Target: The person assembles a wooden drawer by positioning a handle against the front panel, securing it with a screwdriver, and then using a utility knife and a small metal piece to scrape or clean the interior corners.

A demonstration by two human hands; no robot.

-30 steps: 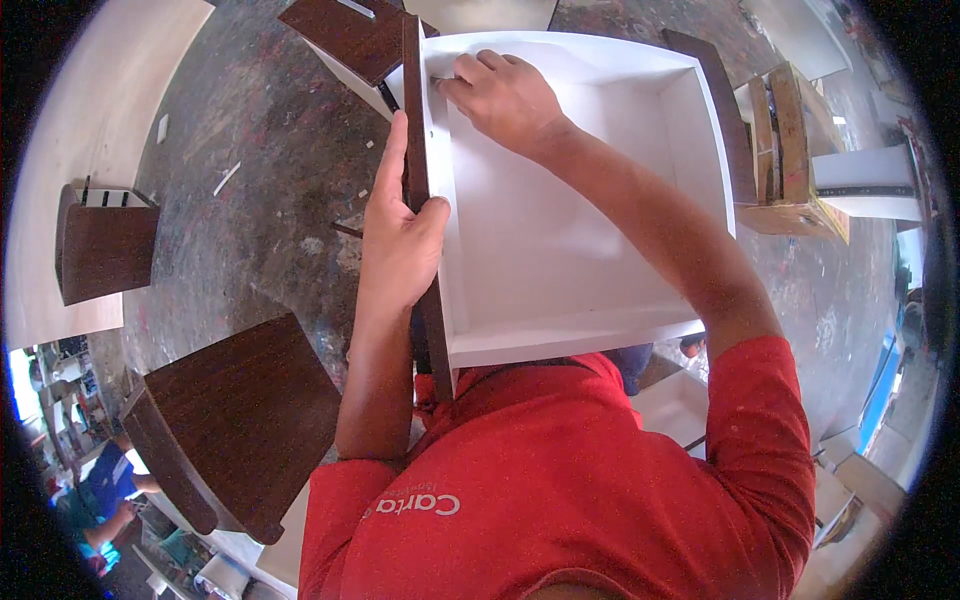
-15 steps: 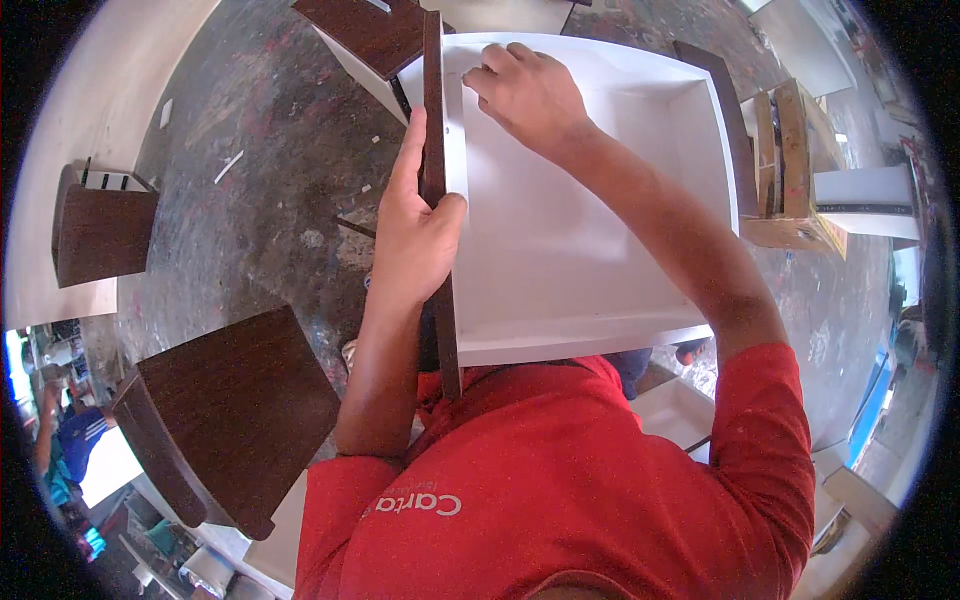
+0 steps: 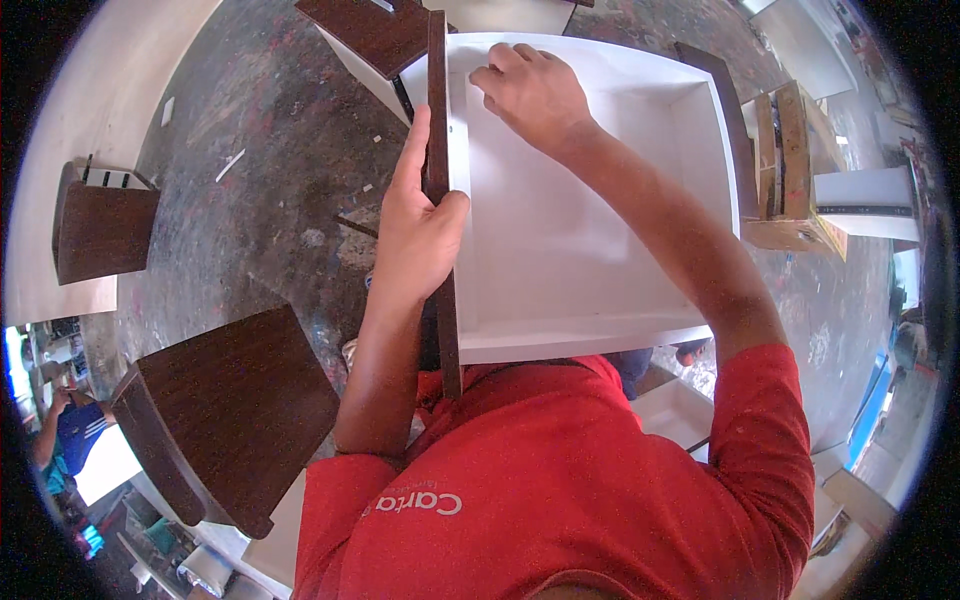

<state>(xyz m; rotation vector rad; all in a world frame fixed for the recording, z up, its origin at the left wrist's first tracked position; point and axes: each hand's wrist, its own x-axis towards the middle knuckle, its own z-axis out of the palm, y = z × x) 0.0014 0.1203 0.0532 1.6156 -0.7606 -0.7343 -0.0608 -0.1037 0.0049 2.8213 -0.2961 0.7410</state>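
Observation:
A white drawer (image 3: pixel 570 240) with a dark brown front panel (image 3: pixel 438 110) is held before me, its open side facing up. My left hand (image 3: pixel 415 235) is closed around the edge of that front panel, thumb on the drawer side and index finger stretched along the outer face. Inside the far left corner of the drawer, my right hand (image 3: pixel 535 95) is closed, its fingers curled and pinched near the inner side of the front. Whatever those fingers hold, if anything, is hidden or too small to make out.
Dark brown cabinet pieces stand at the near left (image 3: pixel 235 410), the far left (image 3: pixel 105 230) and beyond the drawer (image 3: pixel 375 35). A cardboard box (image 3: pixel 790 165) is on the right. Another person (image 3: pixel 75 430) is at the left rim. White scraps lie on the stained floor.
Both hands and the drawer front have shifted very slightly to the right, with their holds looking the same. The other person at the left rim has moved an arm.

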